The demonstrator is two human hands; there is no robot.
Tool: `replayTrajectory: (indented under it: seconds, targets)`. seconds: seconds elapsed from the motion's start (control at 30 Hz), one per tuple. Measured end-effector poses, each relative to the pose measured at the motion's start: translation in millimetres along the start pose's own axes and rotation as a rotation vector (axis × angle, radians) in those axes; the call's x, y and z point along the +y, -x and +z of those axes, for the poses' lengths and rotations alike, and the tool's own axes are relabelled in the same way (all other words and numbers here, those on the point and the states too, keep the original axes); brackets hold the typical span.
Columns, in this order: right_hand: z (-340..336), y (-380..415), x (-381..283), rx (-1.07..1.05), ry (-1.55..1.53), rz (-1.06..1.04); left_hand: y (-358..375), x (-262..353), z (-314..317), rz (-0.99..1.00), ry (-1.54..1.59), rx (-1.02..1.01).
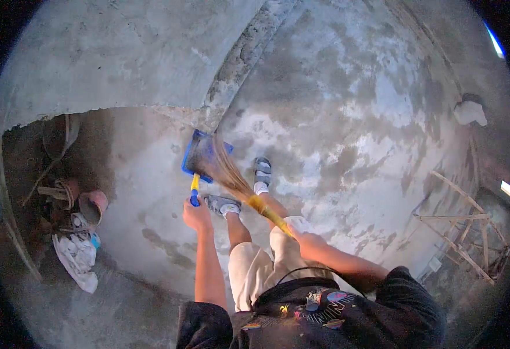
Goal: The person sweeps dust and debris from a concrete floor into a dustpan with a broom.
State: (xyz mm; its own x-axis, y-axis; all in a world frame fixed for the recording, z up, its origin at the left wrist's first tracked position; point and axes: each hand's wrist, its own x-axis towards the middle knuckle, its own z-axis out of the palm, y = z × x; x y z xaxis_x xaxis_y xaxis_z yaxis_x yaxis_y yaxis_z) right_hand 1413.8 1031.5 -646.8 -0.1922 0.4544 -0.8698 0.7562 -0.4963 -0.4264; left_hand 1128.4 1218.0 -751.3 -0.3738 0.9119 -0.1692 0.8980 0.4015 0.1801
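My left hand (pixel 197 214) is closed round the handle of a blue dustpan (pixel 197 156), which has a yellow section below its pan. The pan lies low by the corner where a concrete ledge meets the floor. In my right hand (pixel 308 243) is the yellow handle end of a straw broom (pixel 234 180). Its bristles fan out up and to the left, over the right part of the pan. Whatever lies in the pan is too blurred to tell.
A raised concrete ledge (pixel 244 55) runs up from the dustpan. At the left are a reddish bucket (pixel 94 205) and white sacks (pixel 76 256). A wooden frame (pixel 464 221) stands at the right. My sandalled feet are just below the pan and broom.
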Motion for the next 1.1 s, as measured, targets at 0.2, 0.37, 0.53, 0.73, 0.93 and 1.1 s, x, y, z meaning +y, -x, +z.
replayTrajectory:
  seconds: [0.2, 0.37, 0.53, 0.73, 0.93, 1.1]
  targets:
    - [-33.5, 69.8, 15.3, 0.062, -0.138, 0.151, 6.6, -29.9, -20.0, 0.012, -0.023, -0.012]
    - [-81.2, 71.9, 53.4, 0.336, -0.171, 0.354, 35.2, -62.2, -44.4, 0.077, 0.038, 0.025]
    - [-66.8, 5.6, 118.4, 0.542, -0.061, 0.434, 65.0, -85.0, -23.1, 0.05, -0.048, -0.078]
    - [42.4, -7.3, 26.7, 0.212, 0.081, 0.162, 53.7, -94.5, -16.5, 0.007, -0.109, -0.072]
    - [59.0, 32.5, -81.3, -0.166, 0.056, 0.044, 34.6, -144.2, -27.5, -0.084, -0.014, -0.019]
    - [45.6, 67.4, -113.3, -0.058, 0.09, 0.03, 18.7, -229.1, -54.3, -0.133, 0.045, 0.023]
